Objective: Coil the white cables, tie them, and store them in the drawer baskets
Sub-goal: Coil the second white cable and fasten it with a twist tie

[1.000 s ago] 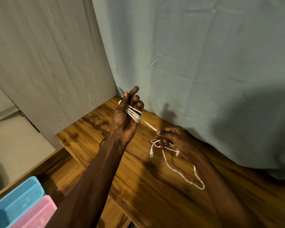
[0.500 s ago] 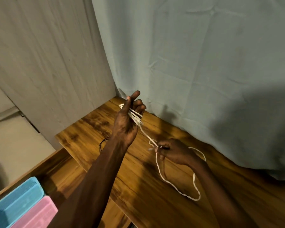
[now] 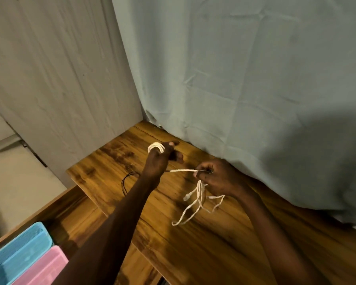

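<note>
Baskets, blue [image 3: 17,251] and pink [image 3: 41,268], sit in the open drawer [image 3: 70,204] at near left. On the table [image 3: 214,243] beyond, loose cable [image 3: 193,206] hangs from the right hand [image 3: 216,177], whose fingers pinch it. A taut stretch runs leftward to the left hand [image 3: 160,159], farther off, its fingers wrapped by the coil [image 3: 155,146]. Next wrap likely travels right to left.

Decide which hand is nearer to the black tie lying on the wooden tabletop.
The left. The left hand, wound with the white cable, is raised just beyond the black tie, its wrist beside it. The right hand is farther right, pinching the cable.
</note>
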